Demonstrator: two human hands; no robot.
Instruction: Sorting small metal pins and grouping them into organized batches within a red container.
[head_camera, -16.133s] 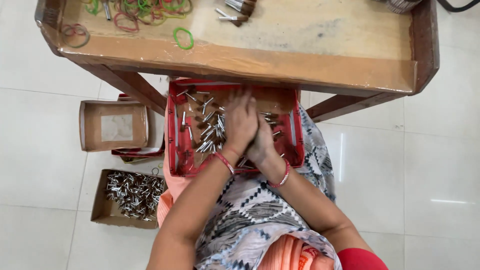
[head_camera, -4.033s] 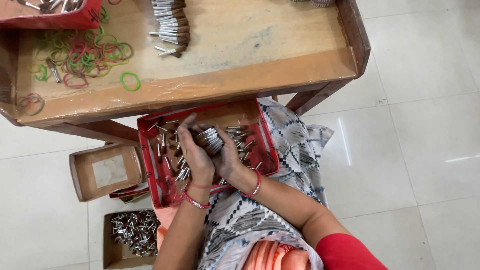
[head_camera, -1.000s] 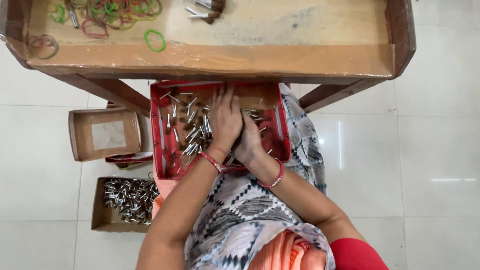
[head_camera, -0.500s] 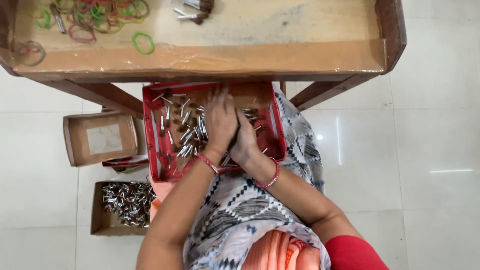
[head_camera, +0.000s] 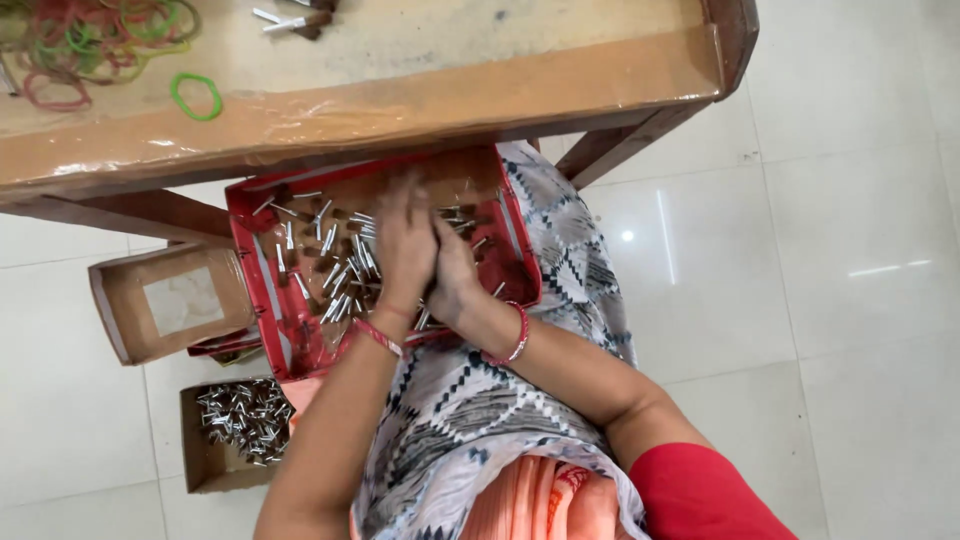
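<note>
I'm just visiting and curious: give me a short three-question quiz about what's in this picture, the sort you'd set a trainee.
1. True or false: both hands, the left hand and the right hand, are over the red tray on the person's lap.
2. Which lies loose on the wooden table, apart from the pile of rubber bands? A) a green rubber band B) a blue cup C) a pair of scissors
3. Fill in: on the floor, the cardboard box nearer the person holds small ____ pieces.

Key: 1 true; 2 A; 3 metal. The other floor box, the windowed box, shows no such pieces.
</note>
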